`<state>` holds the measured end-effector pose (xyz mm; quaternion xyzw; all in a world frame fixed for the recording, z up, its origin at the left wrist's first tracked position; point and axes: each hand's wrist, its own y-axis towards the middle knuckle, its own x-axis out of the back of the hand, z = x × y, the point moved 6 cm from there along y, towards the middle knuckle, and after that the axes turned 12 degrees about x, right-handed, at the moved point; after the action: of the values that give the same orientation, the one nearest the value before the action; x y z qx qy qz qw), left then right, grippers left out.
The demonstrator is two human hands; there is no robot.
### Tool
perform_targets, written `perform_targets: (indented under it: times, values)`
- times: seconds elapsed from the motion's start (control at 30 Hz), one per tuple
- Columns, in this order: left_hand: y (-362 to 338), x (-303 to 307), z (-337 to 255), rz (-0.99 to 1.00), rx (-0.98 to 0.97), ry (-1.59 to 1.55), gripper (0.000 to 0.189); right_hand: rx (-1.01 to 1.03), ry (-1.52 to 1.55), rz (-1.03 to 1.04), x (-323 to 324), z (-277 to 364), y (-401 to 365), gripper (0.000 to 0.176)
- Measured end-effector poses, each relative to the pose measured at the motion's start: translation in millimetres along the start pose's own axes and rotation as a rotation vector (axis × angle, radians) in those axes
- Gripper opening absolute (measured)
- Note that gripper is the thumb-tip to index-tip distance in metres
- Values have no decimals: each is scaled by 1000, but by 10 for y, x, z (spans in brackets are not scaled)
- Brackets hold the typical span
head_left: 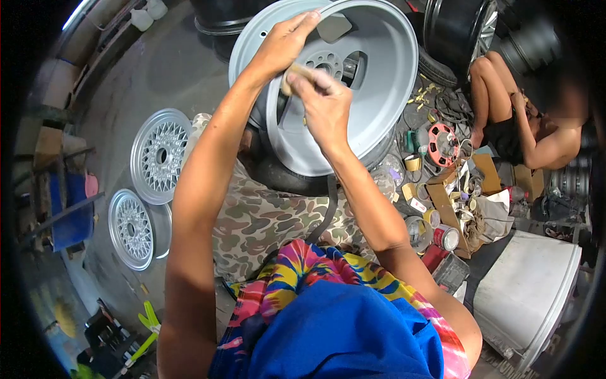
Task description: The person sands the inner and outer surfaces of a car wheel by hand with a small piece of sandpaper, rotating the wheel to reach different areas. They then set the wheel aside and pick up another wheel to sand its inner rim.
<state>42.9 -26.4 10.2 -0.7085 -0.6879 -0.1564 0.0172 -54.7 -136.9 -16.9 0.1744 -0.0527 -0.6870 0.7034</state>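
A large grey wheel rim (379, 95) stands tilted in front of me, its open side facing me and its lower edge near my camouflage-covered lap (271, 227). At the rim's upper left edge, my left hand (287, 44) is closed round the lip. Lower down, beside the hub, my right hand (322, 101) pinches a small tan pad (292, 79) against the left part of the rim. Behind the held rim, another light grey rim (243, 54) shows in part.
Two silver mesh wheels (162, 156) lie on the floor at the left. To the right are a red reel (444, 144), a cardboard box (445, 199), cans and a white container (527, 284). A person (549, 139) sits at the upper right near black wheels.
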Motion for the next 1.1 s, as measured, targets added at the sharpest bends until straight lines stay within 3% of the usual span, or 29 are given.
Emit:
perform_targets:
  times: [0.03,0.07,0.13,0.17,0.2,0.27,0.3,0.33,0.4,0.47,0.53,0.6,0.67,0.7,0.8,0.83,0.87,0.93,1.0,1.07,1.1]
  values:
    - [1,15,84,124,104,-56,48,213,-130,47,-43,50,-8,20]
    - [-1,35,109,119,106,-55,48,429,-260,93,-92,41,-74,20]
    - [46,115,172,54,35,-142,47,518,-361,247,-133,-125,-555,21]
    - [95,173,362,112,332,-210,45,450,-380,286,-49,-284,-845,22]
    - [99,195,333,108,335,-213,45,378,-398,323,51,-431,-1084,23]
    - [101,158,200,218,335,-648,48,330,-419,365,279,-605,-1273,21]
    - [129,162,110,179,288,-593,52,282,-433,392,300,-583,-1302,18]
    - [85,77,-86,292,241,-777,55,274,-437,381,254,-582,-1281,18]
    - [130,99,-120,390,150,-729,57,453,-314,320,-11,-466,-935,15]
    - [80,126,-166,323,129,-738,59,615,-328,139,-250,-166,-276,12]
    - [15,74,-138,448,301,-934,61,360,-235,-95,-146,126,488,17]
    - [53,86,-135,365,175,-740,61,319,-93,-346,180,-22,1147,18]
    - [29,34,-166,340,138,-699,59,226,433,-372,252,-74,1290,16]
    - [32,53,-193,305,97,-646,57,219,122,-362,234,103,1129,20]
    - [17,26,224,278,270,-689,53,248,-78,-93,-28,37,325,26]
    - [31,60,240,139,241,-755,42,224,88,-24,-99,-286,-27,24]
    - [42,68,217,130,236,-718,43,282,-245,103,-67,-364,-389,20]
    - [24,90,103,152,213,-593,46,154,-282,354,151,-549,-887,17]
    - [24,89,28,143,197,-507,49,-123,-375,525,573,-1002,-1221,21]
    - [13,77,-18,143,190,-453,52,276,-736,648,956,-1204,-1291,26]
    - [3,69,-37,142,187,-432,54,287,-756,658,1009,-1258,-1292,29]
